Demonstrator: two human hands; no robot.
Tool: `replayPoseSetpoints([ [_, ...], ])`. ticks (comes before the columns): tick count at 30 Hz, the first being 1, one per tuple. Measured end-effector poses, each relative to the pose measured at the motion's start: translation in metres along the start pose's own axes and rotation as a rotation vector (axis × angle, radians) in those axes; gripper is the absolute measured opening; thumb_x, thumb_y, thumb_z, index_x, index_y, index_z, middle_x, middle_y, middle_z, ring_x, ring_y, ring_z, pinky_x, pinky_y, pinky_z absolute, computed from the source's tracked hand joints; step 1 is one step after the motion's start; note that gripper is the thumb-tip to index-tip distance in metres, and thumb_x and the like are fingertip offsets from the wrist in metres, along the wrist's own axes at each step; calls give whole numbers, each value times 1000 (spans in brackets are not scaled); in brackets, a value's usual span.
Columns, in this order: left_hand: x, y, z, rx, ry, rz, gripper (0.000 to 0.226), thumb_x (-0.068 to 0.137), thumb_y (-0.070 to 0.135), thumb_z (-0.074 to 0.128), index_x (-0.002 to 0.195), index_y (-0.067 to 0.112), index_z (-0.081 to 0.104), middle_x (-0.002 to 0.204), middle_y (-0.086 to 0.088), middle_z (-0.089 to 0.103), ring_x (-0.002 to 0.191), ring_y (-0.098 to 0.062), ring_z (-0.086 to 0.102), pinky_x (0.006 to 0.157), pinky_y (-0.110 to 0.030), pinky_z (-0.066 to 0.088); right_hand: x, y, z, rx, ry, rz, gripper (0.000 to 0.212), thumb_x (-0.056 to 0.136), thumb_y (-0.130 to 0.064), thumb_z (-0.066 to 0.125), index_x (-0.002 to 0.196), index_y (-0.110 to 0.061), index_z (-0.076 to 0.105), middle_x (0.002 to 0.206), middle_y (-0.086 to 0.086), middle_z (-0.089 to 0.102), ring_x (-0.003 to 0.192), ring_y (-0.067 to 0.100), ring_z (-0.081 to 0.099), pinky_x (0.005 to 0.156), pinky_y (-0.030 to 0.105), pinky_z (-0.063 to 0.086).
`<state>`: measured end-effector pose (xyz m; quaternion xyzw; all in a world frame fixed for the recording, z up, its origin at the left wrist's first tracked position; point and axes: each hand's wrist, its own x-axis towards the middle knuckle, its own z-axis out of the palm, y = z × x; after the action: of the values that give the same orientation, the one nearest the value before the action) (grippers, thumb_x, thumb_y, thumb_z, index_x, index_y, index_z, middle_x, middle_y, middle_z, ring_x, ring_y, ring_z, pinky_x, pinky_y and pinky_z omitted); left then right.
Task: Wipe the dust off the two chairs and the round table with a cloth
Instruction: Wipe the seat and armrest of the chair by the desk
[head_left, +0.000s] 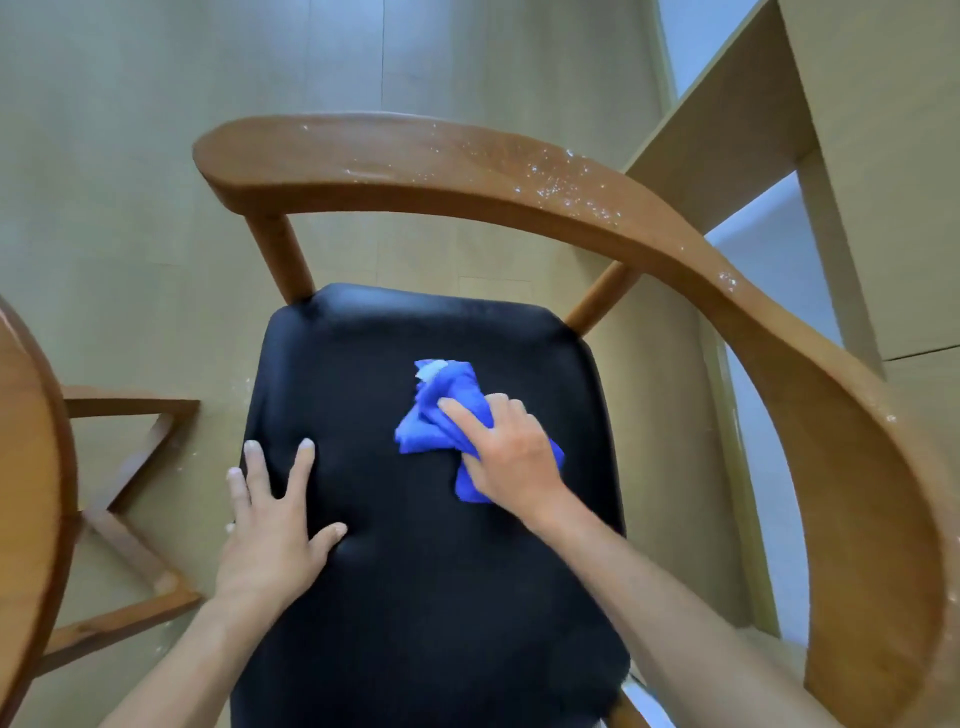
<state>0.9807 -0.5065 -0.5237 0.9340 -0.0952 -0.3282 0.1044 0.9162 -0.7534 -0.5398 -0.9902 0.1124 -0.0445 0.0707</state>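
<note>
Fingers (462, 415) of the right hand (511, 457) lie over a crumpled blue cloth (441, 415), the forefinger stretched out straight across the top of it while the others bend down along its far edge, pressing the bundle onto the black seat (415, 571) of a wooden chair (779, 338). The right forearm comes in from the lower right corner and slants up toward the middle of the seat, wrist roughly level with the cushion. Whether the thumb is tucked under the cloth cannot be told, since the back of the hand hides it.

On the other side, the left hand (270, 530) rests flat on the seat near its left edge, fingers straight and spread apart, thumb splayed out to the right. Its palm sits on the cushion (the two outer fingertips reach just past the seat's rim), and its forearm rises from the bottom edge of the view.

White specks of dust (561, 182) are scattered along the chair's curved backrest rail, thickest toward its right part. The cloth lies a little right of the seat's centre, well apart from that dusty rail.

At the far left, the curved edge of the round wooden bench (31, 467) shows, with its crossed base (130, 493) on the pale floor (130, 208) beneath.
</note>
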Motion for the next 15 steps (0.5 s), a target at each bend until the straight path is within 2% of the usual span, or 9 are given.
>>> replayPoseSetpoints([
  [1,-1,1,1,4,5,-1,93,87,46,62,151,37,-5,156,-4,-26,146,-32,-14,104,-53,40,-19,36,-8,0,-24,147,62,71,-16,67,128,-30,50,90,12,54,68,32,51,53,36,47],
  [3,0,1,1,29,17,7,94,88,46,62,152,34,-5,156,-8,-25,146,-34,-12,104,-53,40,-56,83,-27,84,-98,586,54,86,-18,62,136,-30,45,105,18,51,87,39,55,70,44,52],
  [5,0,2,2,39,13,-1,94,87,45,63,152,33,-4,156,-10,-24,146,-36,-11,104,-55,39,-80,91,-34,207,-117,1040,44,95,-25,51,139,-28,42,118,19,48,101,40,54,84,44,49],
  [6,0,2,3,29,13,0,95,87,44,64,152,33,-4,156,-10,-23,145,-37,-11,105,-56,38,-89,83,-33,226,-83,1139,42,97,-26,48,138,-27,43,120,18,47,101,39,54,85,43,49],
  [7,0,2,4,19,25,4,95,86,44,65,152,32,-3,156,-10,-23,145,-37,-11,105,-56,37,-92,71,-29,228,-45,1119,40,97,-26,47,137,-27,43,118,17,47,100,39,55,84,43,49],
  [10,1,2,1,9,4,5,96,85,42,68,152,34,1,157,-9,-21,145,-36,-9,107,-56,33,-88,1,-19,183,-80,813,46,93,-24,55,137,-28,43,113,16,47,93,36,55,74,37,49],
  [12,2,-4,-2,-56,-14,17,96,83,36,71,152,35,5,158,-10,-18,146,-35,-6,112,-52,27,-98,-71,-14,212,-111,398,58,74,-27,68,129,-31,49,96,10,50,72,29,53,56,31,44],
  [13,2,-9,-6,-99,-21,41,93,84,31,72,152,35,9,159,-11,-15,147,-35,-2,114,-49,24,-110,-105,-12,201,-198,150,64,63,-29,71,124,-33,52,88,6,48,65,25,48,51,29,38],
  [15,1,-23,-16,-127,-50,94,84,86,21,69,152,33,18,160,-14,-5,146,-36,12,116,-44,24,-128,-153,-7,181,-417,-260,68,58,-32,72,123,-37,53,86,2,45,64,20,40,53,28,31],
])
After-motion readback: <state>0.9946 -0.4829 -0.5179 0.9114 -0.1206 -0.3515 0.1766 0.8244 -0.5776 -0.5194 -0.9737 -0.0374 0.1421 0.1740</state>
